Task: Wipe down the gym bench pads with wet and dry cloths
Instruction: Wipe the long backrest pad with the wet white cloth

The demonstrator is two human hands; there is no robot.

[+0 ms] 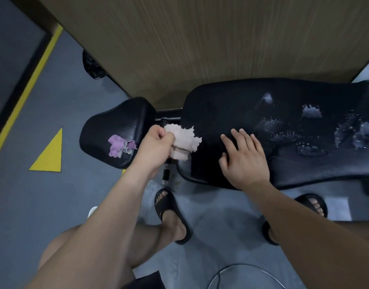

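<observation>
The long black back pad (231,105) of the gym bench runs to the right, with splashes of water (310,113) shining on its right half. My left hand (156,144) grips a crumpled pale pink cloth (185,140) at the pad's left end, over the gap between the two pads. My right hand (244,159) lies flat on the back pad with its fingers spread. A crumpled purple and grey cloth (121,146) lies on the small black seat pad (121,122) to the left.
A wood-grain wall panel (200,42) rises just behind the bench. The floor (60,105) is grey with a yellow triangle (50,155) and a yellow stripe (29,86). My feet in black slides (171,215) stand by the bench. A thin cable (231,270) loops on the floor.
</observation>
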